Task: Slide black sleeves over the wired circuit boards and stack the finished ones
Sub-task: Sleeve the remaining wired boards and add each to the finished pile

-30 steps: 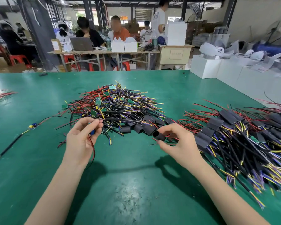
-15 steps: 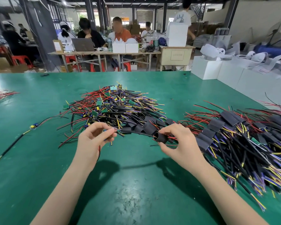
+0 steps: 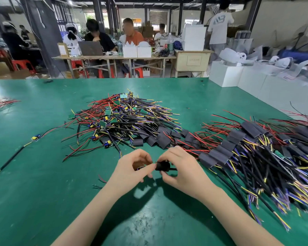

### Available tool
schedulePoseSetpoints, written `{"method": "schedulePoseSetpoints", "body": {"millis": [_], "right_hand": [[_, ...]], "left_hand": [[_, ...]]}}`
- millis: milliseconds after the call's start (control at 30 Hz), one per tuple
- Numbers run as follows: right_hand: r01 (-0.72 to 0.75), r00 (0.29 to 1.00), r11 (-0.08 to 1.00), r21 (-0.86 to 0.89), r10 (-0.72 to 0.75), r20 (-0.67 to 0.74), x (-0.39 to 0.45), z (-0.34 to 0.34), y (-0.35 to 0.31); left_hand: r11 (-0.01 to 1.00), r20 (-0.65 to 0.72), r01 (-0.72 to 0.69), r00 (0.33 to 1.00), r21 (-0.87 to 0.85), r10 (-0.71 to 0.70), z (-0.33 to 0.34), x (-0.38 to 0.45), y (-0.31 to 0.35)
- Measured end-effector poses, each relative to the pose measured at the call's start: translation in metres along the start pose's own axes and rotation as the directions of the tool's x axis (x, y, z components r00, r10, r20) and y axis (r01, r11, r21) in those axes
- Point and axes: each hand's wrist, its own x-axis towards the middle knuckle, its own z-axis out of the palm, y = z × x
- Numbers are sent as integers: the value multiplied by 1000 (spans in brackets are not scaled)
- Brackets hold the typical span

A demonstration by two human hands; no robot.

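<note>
— Fingers of the left hand pinch together on what?

— On the near end of a wired board, mostly hidden inside the curled hand; only a sliver of blue and yellow shows under the thumb.

— And the right hand?

— Its fingers curl round a black sleeve, thumb beneath, forefinger over the top. The sleeve's open end faces the left hand, the two nearly touching. A black wire pokes out of the sleeve toward the right.

— Where is all this?

— Held just above the green tabletop, near the front, both forearms reaching in from below.

— What lies beyond the hands?

— A heap of bare boards with red, black and yellow leads, at centre. Loose sleeves lie along its near edge. To the right, a long stack of sleeved boards, wires fanning toward the front edge.

— Anything apart from those?

— One board lies by itself at the left, its black cable running toward the near left corner. Some red wires sit at the far left edge.

— Behind the tabletop?

— People sitting at a bench, and white boxes on the right.
</note>
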Motion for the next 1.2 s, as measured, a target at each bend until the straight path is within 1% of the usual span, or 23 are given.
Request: {"method": "schedulePoseSetpoints", "body": {"millis": [67,133,233,300,467,533,633,733,867,967,1000,1067,1200], "right_hand": [[8,1000,1000,-17,-8,1,0,0,0],[27,1000,999,-45,-27,10,2,1,-2],[49,999,996,-69,-47,27,2,3,-4],[52,998,997,-62,-50,31,2,3,-4],[-3,1000,999,33,2,22,-1,-1,-1],[-20,999,995,100,17,33,-2,-2,0],[-7,997,989,145,-3,71,-4,0,-1],[3,996,987,158,-17,87,-4,3,-2],[-33,997,983,182,19,78,-4,5,0],[-71,997,974,215,61,51,-5,5,1],[-80,996,971,225,72,45,-5,5,0],[-89,996,967,239,81,43,-6,6,-1],[-98,995,956,277,90,42,-6,8,-2]], "left_hand": [[999,10,32,999,-27,-32,1,0,2],[992,35,95,995,-83,-92,2,1,5],[987,47,142,989,-75,-139,1,2,5],[986,67,146,988,-84,-141,-2,3,3],[982,196,130,975,-138,-102,-12,0,3],[985,221,117,971,-125,-88,-13,0,2],[993,234,98,969,-68,-79,-12,-1,0],[994,220,104,971,-37,-93,-11,-1,-2],[994,130,106,986,6,-106,-9,-1,-2],[979,46,10,999,203,-19,-9,-2,-1],[971,26,-12,1000,237,6,-9,-2,-1],[975,-1,-29,1000,220,30,-8,-2,-1],[983,-14,-48,999,175,51,-3,-2,0]]}}
